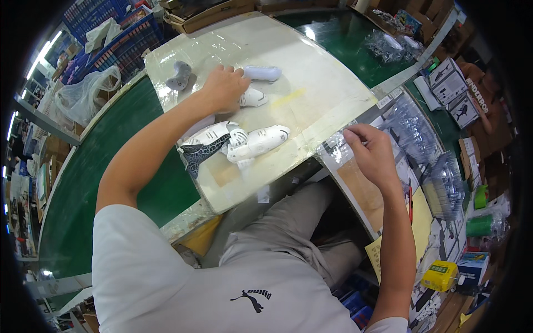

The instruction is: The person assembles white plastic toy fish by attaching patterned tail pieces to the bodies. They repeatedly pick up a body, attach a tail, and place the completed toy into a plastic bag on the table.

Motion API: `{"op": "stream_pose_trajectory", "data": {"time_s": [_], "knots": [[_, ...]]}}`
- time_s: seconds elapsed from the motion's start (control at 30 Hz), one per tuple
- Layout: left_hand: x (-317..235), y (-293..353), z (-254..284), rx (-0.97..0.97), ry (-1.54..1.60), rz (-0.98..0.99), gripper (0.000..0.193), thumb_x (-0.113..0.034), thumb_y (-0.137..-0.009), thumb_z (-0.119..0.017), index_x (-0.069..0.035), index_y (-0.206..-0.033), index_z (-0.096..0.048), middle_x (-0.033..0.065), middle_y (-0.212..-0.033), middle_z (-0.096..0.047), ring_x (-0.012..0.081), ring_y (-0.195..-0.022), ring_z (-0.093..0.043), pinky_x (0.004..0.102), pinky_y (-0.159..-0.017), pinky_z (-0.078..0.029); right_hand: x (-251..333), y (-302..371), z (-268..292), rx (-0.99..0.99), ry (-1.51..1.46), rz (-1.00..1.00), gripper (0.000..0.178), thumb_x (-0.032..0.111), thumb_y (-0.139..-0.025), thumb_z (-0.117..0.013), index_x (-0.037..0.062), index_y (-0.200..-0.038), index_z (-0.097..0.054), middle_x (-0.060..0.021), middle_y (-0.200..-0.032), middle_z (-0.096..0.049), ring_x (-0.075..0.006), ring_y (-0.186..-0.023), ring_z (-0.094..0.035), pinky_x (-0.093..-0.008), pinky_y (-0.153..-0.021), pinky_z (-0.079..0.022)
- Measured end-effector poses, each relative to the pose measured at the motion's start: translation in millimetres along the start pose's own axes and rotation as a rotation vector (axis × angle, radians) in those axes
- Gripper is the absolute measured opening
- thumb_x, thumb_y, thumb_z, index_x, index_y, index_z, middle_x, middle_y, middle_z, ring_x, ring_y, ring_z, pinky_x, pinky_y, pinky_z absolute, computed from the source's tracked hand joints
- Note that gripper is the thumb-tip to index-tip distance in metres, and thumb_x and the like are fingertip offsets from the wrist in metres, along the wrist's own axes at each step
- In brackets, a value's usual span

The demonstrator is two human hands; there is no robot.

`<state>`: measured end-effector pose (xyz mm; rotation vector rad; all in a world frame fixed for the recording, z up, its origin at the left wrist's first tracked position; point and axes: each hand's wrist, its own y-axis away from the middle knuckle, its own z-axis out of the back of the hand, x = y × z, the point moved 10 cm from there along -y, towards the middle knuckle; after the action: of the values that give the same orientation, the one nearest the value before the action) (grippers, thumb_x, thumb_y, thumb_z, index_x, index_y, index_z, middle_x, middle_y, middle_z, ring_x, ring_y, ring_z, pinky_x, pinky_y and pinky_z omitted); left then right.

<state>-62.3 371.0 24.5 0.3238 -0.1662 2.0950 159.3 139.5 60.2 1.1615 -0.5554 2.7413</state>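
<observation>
- Left hand (226,87): palm down over the pale surface (327,83), fingers bent. Small white piece with dark markings (254,98) just beside it, partly behind the hand; whether the fingers grasp it, cannot tell.
- Right hand (375,154): raised near the right edge of the pale surface, thumb and forefinger drawn close together, other fingers curled. Whether anything is pinched between them, cannot tell.
- White piece with black net-patterned panel (206,145): near edge of the surface, below the left forearm.
- Long white piece with rounded tip (266,140): lies against the patterned piece, tip pointing right.
- Pale bluish rounded piece (262,72): just beyond the left fingers, lying flat.
- Grey two-lobed piece (179,76): farther left, apart from the others.
- Right of the surface: clear plastic packs (412,132); yellow packet (440,276) nearer the wearer.
- Left: green belt (102,183); blue crates (123,49) beyond it.
- Far right: another person in a brown top (482,94), beside white printed boxes (447,83).
</observation>
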Motion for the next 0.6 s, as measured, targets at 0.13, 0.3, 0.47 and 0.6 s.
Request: {"op": "stream_pose_trajectory", "data": {"time_s": [0.13, 0.3, 0.47, 0.6], "knots": [[-0.3, 1.3, -19.6, 0.175, 0.052, 0.019, 0.042, -0.019, -0.073, -0.08, -0.004, -0.111, -0.072, 0.0194, -0.107, -0.074, 0.0356, -0.11, -0.069, 0.0445, -0.101, -0.051, 11.9, -13.4, -32.4, 0.064, 0.028, -0.096, 0.023, 0.018, -0.098, -0.07, -0.0026, -0.103, -0.077, -0.0186, -0.087, -0.075, -0.027, -0.073, -0.069, -0.036, -0.07, -0.054], [5.3, 8.4, 13.2, 0.088, 0.277, 0.079, 0.054, -0.014, -0.075, -0.077, -0.004, -0.127, -0.069, 0.0217, -0.114, -0.074, 0.0405, -0.113, -0.069, 0.0497, -0.107, -0.049, 32.6, 8.8, 9.2, 0.033, 0.18, -0.007, 0.02, 0.016, -0.098, -0.071, -0.0033, -0.1, -0.075, -0.0095, -0.077, -0.072, -0.0172, -0.068, -0.065, -0.0324, -0.066, -0.052], [18.5, 20.2, 104.7, -0.159, 0.923, 0.045, 0.064, -0.026, -0.077, -0.079, 0.005, -0.131, -0.064, 0.0167, -0.108, -0.072, 0.0238, -0.1, -0.072, 0.0376, -0.087, -0.057, -34.1, 129.3, 191.7, -0.497, 0.149, -0.254, 0.015, 0.015, -0.099, -0.069, 0.0006, -0.101, -0.075, 0.0003, -0.078, -0.069, -0.0069, -0.069, -0.062, -0.0245, -0.061, -0.048], [-28.0, 11.4, 145.1, -0.29, 1.198, -0.101, 0.063, -0.045, -0.088, -0.074, 0.005, -0.126, -0.066, 0.0121, -0.107, -0.071, 0.0179, -0.097, -0.071, 0.0331, -0.085, -0.057, -98.0, 239.7, 242.4, -0.537, 0.399, -0.646, 0.018, 0.015, -0.092, -0.072, -0.0004, -0.1, -0.077, -0.0111, -0.082, -0.076, -0.0198, -0.074, -0.071, -0.0346, -0.072, -0.056]]}}
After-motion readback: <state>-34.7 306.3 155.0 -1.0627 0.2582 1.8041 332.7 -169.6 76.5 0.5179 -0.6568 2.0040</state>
